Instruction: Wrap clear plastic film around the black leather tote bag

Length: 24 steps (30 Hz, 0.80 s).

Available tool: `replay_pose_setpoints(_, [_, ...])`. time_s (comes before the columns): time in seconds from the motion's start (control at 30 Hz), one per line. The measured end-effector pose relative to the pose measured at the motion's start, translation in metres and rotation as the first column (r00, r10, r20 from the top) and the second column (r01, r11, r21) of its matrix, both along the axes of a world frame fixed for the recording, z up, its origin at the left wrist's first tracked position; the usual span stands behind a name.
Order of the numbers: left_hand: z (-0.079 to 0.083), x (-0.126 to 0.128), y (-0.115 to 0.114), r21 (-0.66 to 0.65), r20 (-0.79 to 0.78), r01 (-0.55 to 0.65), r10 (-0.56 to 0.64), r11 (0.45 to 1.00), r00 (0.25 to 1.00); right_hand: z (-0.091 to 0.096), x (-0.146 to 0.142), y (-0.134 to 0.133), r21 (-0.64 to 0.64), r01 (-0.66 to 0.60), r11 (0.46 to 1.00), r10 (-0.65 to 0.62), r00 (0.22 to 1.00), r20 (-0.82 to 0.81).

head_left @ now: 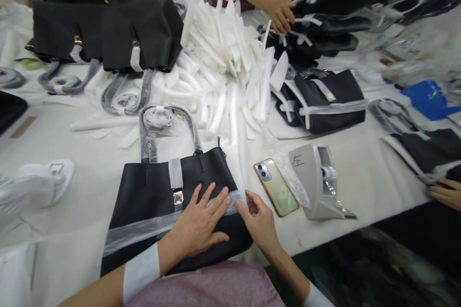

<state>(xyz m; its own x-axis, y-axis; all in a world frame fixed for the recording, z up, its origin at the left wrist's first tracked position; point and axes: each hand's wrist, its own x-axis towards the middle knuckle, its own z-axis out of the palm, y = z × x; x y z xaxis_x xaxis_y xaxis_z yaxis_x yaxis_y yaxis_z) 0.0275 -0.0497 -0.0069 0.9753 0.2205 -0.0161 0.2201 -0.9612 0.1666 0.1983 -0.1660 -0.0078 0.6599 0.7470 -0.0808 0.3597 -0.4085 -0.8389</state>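
A black leather handbag (151,192) lies flat on the white table (360,177) in front of me, its wrapped handles (158,127) pointing away. A clear plastic strip (144,228) crosses its front below the gold clasp (177,197). My left hand (200,228) rests flat on the bag, fingers spread, pressing the strip. My right hand (257,220) sits at the bag's right edge, fingertips pinching the strip's end.
A phone (275,187) and a grey tape dispenser (319,182) lie right of the bag. A heap of white foam strips (223,67) fills the middle. More black bags (104,29) lie around. Other people's hands (283,14) work at the far side.
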Motion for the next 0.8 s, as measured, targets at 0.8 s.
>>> replay_pose_setpoints(0.8, [-0.004, 0.000, -0.001, -0.011, -0.002, 0.029, -0.029, 1.000, 1.000, 0.004, 0.024, 0.011, 0.072, -0.021, 0.997, 0.039, 0.964, -0.263])
